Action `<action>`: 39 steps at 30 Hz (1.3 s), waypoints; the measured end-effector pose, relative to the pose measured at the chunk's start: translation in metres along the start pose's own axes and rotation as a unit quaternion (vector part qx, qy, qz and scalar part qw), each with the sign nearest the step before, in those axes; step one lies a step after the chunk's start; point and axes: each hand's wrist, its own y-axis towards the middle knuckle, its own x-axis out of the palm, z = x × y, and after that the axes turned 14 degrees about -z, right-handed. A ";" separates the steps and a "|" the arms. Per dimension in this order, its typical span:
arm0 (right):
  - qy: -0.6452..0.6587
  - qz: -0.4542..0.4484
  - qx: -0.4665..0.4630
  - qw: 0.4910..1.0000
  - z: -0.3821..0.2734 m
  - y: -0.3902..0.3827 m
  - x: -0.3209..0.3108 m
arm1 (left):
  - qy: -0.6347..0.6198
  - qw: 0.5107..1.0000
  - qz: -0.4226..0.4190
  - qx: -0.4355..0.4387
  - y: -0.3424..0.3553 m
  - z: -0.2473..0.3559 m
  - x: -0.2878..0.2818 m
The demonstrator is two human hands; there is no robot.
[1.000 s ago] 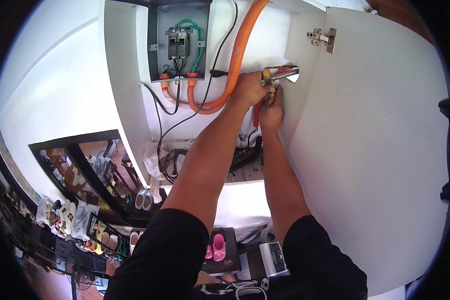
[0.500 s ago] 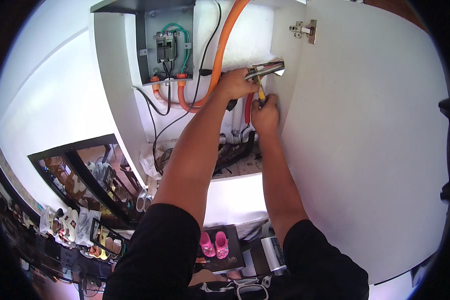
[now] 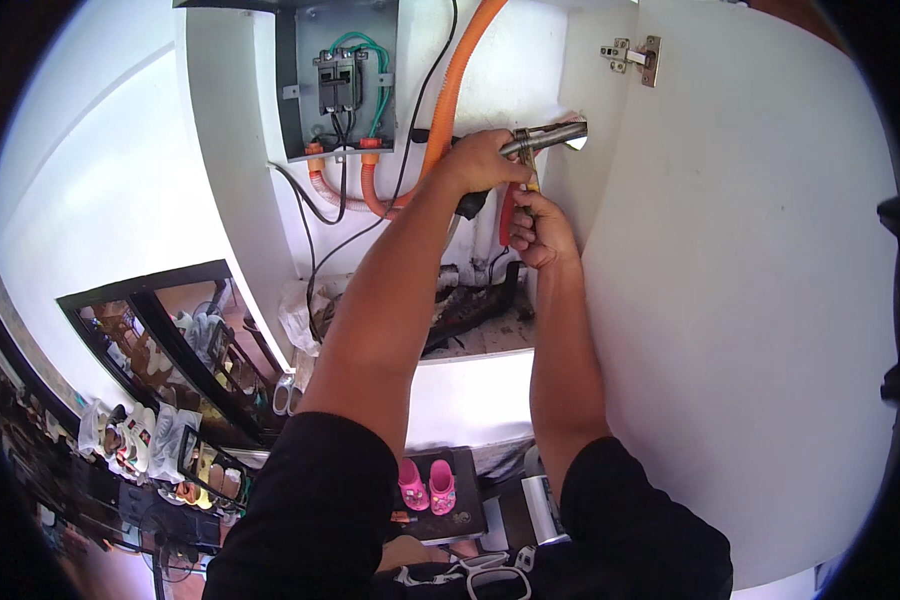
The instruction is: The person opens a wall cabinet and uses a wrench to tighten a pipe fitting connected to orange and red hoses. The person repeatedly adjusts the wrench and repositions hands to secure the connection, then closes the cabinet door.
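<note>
The left hand (image 3: 485, 160) is clamped around the near end of the metal pipe (image 3: 552, 138), which slants up to the right to the opening in the cabinet's side wall (image 3: 592, 185), as it was 0.5 seconds ago; the right hand (image 3: 550, 232), then a fist on the yellow-handled tool (image 3: 533, 184) below the pipe, has now turned and loosened, its fingers half curled beside the red tube (image 3: 507, 214); I cannot tell whether it grips the tool; 2 pink clogs (image 3: 442, 487) remain below.
</note>
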 end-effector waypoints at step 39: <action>-0.667 0.319 -0.189 0.646 0.010 -0.044 0.109 | 0.102 0.994 0.044 -0.011 0.014 -0.021 0.012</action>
